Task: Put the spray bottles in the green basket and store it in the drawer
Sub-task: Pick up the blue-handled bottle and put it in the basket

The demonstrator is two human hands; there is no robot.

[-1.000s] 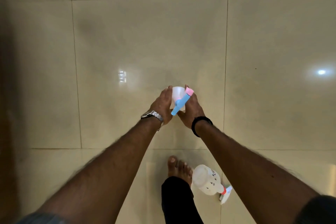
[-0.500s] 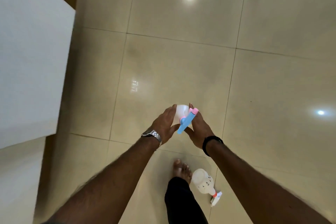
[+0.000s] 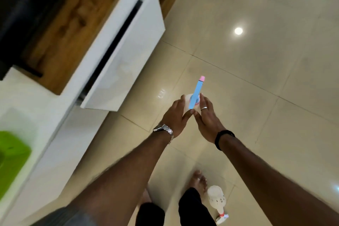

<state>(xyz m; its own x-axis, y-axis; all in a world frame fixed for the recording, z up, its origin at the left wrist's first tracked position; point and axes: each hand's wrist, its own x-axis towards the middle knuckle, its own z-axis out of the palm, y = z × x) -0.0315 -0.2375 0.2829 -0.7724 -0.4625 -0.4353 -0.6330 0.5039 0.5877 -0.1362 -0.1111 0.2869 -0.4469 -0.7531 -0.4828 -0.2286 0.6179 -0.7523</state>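
Note:
Both hands hold one white spray bottle with a blue and pink nozzle (image 3: 196, 91) above the floor. My left hand (image 3: 176, 115), with a metal watch, cups its left side. My right hand (image 3: 207, 121), with a ring and black band, cups its right side. The bottle's body is mostly hidden between the palms. A second white spray bottle (image 3: 217, 201) lies on the floor by my right foot. The green basket (image 3: 11, 159) sits on the white cabinet top at the far left, blurred and cut by the frame edge. A white drawer (image 3: 132, 57) stands pulled out from the cabinet.
The white cabinet (image 3: 45, 152) runs along the left, with a wooden panel (image 3: 73, 16) behind it. My bare feet (image 3: 199, 180) stand on glossy beige floor tiles (image 3: 256, 97), which spread to the right with ceiling-light reflections.
The view has swung left, bringing the cabinet, the pulled-out drawer and the green basket into sight. The held bottle has turned so its nozzle points up and away. Both hands still hold it.

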